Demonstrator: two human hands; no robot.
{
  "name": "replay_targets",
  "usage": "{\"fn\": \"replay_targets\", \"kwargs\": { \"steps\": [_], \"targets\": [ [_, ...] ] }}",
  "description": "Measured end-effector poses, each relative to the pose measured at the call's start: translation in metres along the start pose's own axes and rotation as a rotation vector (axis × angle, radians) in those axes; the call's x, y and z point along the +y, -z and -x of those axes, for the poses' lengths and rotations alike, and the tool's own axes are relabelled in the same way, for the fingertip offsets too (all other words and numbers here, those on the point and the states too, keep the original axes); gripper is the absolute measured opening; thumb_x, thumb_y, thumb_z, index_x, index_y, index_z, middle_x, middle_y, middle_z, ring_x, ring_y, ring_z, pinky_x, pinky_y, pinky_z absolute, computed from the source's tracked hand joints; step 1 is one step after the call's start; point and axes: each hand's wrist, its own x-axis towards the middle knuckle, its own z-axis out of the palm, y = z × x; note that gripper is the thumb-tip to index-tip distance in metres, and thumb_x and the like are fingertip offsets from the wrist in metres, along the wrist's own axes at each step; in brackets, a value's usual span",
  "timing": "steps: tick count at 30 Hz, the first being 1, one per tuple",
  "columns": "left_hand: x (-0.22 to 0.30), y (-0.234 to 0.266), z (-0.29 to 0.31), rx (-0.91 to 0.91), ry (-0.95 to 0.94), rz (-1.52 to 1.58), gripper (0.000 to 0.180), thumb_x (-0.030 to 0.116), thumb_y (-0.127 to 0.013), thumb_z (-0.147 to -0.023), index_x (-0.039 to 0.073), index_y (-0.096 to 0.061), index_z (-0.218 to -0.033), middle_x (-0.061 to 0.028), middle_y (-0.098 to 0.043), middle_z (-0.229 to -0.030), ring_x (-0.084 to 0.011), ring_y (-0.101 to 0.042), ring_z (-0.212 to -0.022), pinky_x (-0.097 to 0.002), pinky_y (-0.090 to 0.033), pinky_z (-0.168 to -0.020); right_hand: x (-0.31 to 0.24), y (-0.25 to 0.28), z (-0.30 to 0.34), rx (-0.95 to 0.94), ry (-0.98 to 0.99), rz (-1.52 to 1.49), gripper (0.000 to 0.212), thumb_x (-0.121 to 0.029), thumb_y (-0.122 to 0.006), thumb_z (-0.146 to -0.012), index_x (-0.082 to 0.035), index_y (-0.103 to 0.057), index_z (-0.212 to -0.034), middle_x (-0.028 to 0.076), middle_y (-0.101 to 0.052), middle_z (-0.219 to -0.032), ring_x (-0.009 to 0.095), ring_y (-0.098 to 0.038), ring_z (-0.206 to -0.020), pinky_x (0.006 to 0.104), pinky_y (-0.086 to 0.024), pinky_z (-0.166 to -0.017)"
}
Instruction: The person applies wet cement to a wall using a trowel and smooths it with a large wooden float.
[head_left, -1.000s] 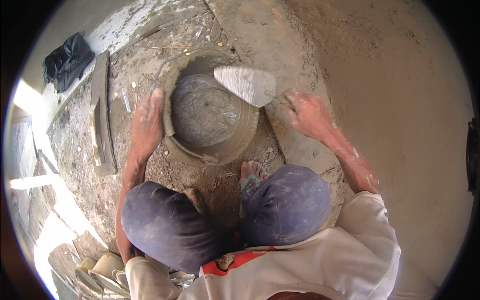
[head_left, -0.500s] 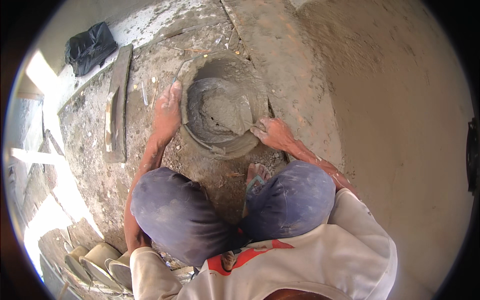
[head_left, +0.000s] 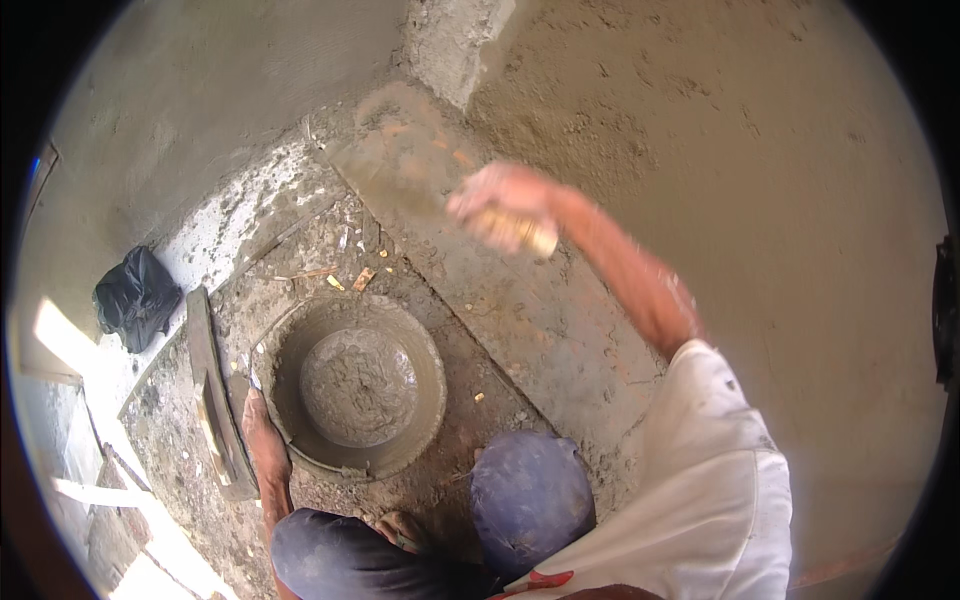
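A round bucket stands on the rough ground ahead of my knees, its inner wall coated grey. Wet mortar lies in its bottom. My left hand is closed at the bucket's left rim, next to what looks like its wire handle; some of its fingers are hidden. Away from the bucket, my right hand is over the smeared strip of ground to the right, blurred by motion. It is closed around a light wooden handle; the rest of that tool cannot be made out.
A long wooden board with a grip lies left of the bucket. Beyond it sits a black plastic bag. Small chips lie past the bucket. A wide surface of smooth grey-brown mortar extends on the right.
My right hand has left the bucket's rim, moved forward and now holds a wooden handle. The view has shifted, so the bucket appears lower and farther left. My left hand stays at its rim.
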Motion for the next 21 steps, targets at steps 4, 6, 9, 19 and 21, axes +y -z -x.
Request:
{"fn": "replay_targets", "kwargs": {
  "steps": [4, 6, 9, 19, 21],
  "targets": [
    [0.0, -0.009, 0.001, 0.07, -0.013, -0.145, 0.067, 0.047, -0.041, -0.113, -0.01, -0.051, -0.147, -0.0234, -0.057, -0.146, -0.0302, -0.052, -0.137, -0.0399, -0.035, -0.117, -0.022, 0.129, -0.023, 0.924, 0.217, 0.368, 0.025, -0.021, -0.054, -0.107, 0.001, -0.066, -0.102, 0.003, -0.059, -0.07, 0.009, -0.05, -0.049, 0.0247, -0.041, -0.036],
    [-0.004, -0.002, 0.011, 0.22, -0.086, -0.321, 0.065, 0.047, -0.041, -0.113, -0.009, -0.054, -0.143, -0.0215, -0.062, -0.139, -0.0296, -0.056, -0.13, -0.0396, -0.038, -0.114, -0.045, 0.114, 0.01, 1.086, 0.515, 0.485, 0.03, -0.028, -0.057, -0.107, -0.002, -0.066, -0.097, 0.002, -0.058, -0.068, 0.009, -0.049, -0.048, 0.0259, -0.039, -0.038],
    [0.01, -0.006, 0.014, 0.161, -0.215, -0.443, 0.062, 0.048, -0.04, -0.113, -0.007, -0.06, -0.132, -0.0187, -0.068, -0.122, -0.0273, -0.06, -0.112, -0.0384, -0.044, -0.104, -0.022, 0.042, 0.05, 0.827, 0.304, 0.451, 0.028, -0.03, -0.062, -0.104, -0.004, -0.066, -0.096, 0.0, -0.054, -0.066, 0.008, -0.045, -0.046, 0.0276, -0.038, -0.041],
    [0.069, -0.056, 0.024, -0.151, -0.11, -0.376, 0.059, 0.052, -0.042, -0.111, -0.003, -0.063, -0.116, -0.0268, -0.066, -0.098, -0.0344, -0.065, -0.094, -0.0457, -0.048, -0.088, 0.156, -0.116, 0.037, 0.329, 0.172, 1.596, 0.034, -0.015, -0.065, -0.087, 0.007, -0.068, -0.113, 0.031, -0.072, -0.104, 0.045, -0.074, -0.092, 0.0522, -0.06, -0.074],
    [0.07, -0.06, 0.03, -0.117, -0.19, -0.375, 0.059, 0.051, -0.042, -0.111, -0.004, -0.062, -0.12, -0.028, -0.068, -0.099, -0.039, -0.066, -0.095, -0.047, -0.048, -0.09, 0.166, -0.13, 0.014, 0.138, 0.058, 1.628, 0.037, -0.015, -0.069, -0.086, 0.005, -0.067, -0.117, 0.03, -0.072, -0.108, 0.042, -0.073, -0.097, 0.0498, -0.06, -0.08]
  ]
}}
